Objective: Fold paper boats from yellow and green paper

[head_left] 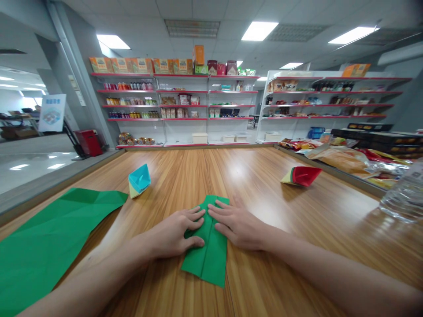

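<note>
A folded strip of green paper (214, 257) lies on the wooden table in front of me, with a seam running along its middle and the far end partly folded. My left hand (181, 231) rests on its left edge, fingers spread and thumb on the paper. From the other side, my right hand (243, 222) lies flat over its upper right part, fingertips near the seam. Both hands are open and press on the paper without gripping it. Some of the far end is covered by my fingers.
A large green sheet (49, 237) lies at the left. Farther back sit a blue folded paper boat (140, 179) and a red one (304, 175). At the right edge are a clear plastic bottle (405, 198) and snack packets (350, 160). Stocked shelves (183, 105) stand behind the table.
</note>
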`<state>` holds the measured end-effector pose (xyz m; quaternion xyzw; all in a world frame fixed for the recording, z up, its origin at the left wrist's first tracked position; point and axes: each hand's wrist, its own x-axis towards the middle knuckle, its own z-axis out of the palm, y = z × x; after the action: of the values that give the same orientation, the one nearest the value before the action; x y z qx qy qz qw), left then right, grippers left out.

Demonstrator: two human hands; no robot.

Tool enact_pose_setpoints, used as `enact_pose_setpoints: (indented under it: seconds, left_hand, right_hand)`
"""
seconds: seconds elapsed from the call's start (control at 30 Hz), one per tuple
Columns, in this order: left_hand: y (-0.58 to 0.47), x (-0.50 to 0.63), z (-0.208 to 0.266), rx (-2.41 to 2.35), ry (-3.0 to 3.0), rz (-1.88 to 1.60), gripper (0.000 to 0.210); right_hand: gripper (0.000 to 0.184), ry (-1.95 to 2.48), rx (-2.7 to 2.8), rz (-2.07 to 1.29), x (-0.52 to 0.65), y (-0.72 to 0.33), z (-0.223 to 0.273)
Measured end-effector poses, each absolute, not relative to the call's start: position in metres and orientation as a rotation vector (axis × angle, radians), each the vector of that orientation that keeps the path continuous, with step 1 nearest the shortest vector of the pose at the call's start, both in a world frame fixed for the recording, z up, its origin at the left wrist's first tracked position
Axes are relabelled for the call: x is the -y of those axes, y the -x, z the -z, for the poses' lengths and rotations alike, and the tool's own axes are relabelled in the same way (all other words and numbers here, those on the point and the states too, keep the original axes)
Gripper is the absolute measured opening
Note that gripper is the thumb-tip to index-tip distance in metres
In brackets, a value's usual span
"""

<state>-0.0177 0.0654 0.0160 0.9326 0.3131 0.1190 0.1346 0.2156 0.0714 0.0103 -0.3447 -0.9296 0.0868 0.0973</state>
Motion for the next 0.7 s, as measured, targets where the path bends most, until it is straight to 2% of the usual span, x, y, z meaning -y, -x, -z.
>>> enact_pose_setpoints:
  seconds: [0.1,0.2,0.47,0.7]
  left_hand:
    - [0.019,-0.066,-0.018,-0.87,-2.658,-0.319,0.051]
    - [0.021,-0.067,-0.021,-0.806,-2.629,-0.289,0.052]
    - [0.022,-0.068,-0.022,-0.789,-2.648,-0.259,0.068]
    - [0.02,-0.061,-0.019,-0.925,-2.661,-0.226,0.071]
  right_hand:
    - [0.037,0.74,2.79,-0.263,-0.053,-0.214,-0.017]
    - [0.034,0.656,2.792,-0.267,-0.049,-0.215,-0.02]
    - [0.04,1.123,2.72,-0.186,-0.1,-0.227,-0.007]
    - [0.039,1.006,2.751,-0.228,-0.077,-0.224,-0.008]
